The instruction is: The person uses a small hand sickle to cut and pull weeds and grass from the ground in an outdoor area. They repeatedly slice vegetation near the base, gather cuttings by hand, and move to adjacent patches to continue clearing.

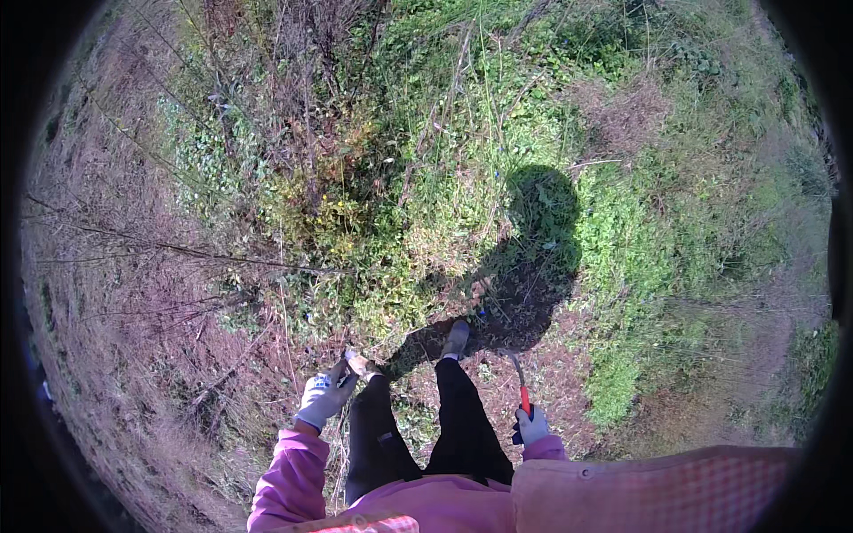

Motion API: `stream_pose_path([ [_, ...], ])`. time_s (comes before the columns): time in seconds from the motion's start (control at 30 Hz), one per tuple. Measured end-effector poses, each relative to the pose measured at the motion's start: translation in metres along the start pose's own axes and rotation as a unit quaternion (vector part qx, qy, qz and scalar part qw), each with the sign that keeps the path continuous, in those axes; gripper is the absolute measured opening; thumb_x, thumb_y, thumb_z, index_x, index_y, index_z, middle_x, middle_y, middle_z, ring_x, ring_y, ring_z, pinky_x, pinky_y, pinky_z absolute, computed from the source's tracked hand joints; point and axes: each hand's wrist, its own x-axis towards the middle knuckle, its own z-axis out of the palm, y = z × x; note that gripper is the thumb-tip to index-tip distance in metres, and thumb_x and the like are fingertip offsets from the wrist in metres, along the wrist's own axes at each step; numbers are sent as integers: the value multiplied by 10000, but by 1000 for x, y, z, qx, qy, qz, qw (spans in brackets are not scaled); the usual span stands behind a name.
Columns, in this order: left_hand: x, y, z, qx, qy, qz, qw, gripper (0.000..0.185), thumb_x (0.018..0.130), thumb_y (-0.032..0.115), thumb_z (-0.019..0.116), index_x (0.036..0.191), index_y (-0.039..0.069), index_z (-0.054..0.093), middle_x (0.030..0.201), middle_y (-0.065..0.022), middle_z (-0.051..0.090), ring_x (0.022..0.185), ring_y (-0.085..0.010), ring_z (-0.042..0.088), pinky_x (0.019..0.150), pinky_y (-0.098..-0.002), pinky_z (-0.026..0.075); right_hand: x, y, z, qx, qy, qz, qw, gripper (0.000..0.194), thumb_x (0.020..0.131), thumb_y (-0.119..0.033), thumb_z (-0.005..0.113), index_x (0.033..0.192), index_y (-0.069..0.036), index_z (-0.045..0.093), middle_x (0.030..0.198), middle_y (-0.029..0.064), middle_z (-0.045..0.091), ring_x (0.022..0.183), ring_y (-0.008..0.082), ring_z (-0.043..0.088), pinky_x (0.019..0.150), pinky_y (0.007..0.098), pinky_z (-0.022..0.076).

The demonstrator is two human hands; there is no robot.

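Observation:
My right hand (532,426), in a white and dark blue work glove, is closed round the red handle of a sickle (524,398). The sickle's curved metal blade points away from me, over dry cut ground beside my right foot. My left hand (324,394), gloved in white with blue print, is raised in front of my left leg. Its fingers are bent near the left shoe (358,363); whether they hold a stem cannot be told. Low green weeds (393,293) grow just ahead of my feet.
Dry brown brush (133,320) and long bare stems (200,253) spread at the left. A yellow-leaved plant (340,220) stands ahead. Bright green ground cover (620,266) lies at the right. My shadow (543,226) falls across the plants in front. A pink checked cloth (653,490) hangs about me.

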Motion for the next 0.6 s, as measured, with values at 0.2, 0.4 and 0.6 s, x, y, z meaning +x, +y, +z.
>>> stream_pose_path([
  [0.2, -37, 41, 32, -49, -89, -102, 990, 373, 860, 348, 526, 1160, 127, 535, 1117, -155, 575, 968, -331, 580, 818, -393, 477, 44, -20, 3, 39, -84, -2, 996, 212, 853, -214, 557, 980, -54, 498, 656, 76, 551, 412, 159, 518, 375, 285, 438],
  [0.4, -60, 76, 38, -171, -102, -149, 969, 497, 867, 390, 515, 1195, 17, 489, 1138, -203, 560, 1047, -344, 541, 890, -388, 434, 62, -27, -4, -6, -93, 44, 995, 228, 855, -234, 550, 973, -48, 493, 659, 107, 579, 393, 186, 529, 355, 305, 451],
  [0.6, -94, 48, 40, -257, -71, -177, 947, 497, 845, 310, 577, 1246, 38, 468, 1115, -164, 594, 1036, -307, 566, 875, -358, 446, 47, -29, 19, -1, -102, 39, 994, 223, 854, -227, 549, 950, -33, 493, 630, 89, 557, 401, 182, 514, 365, 304, 447],
])
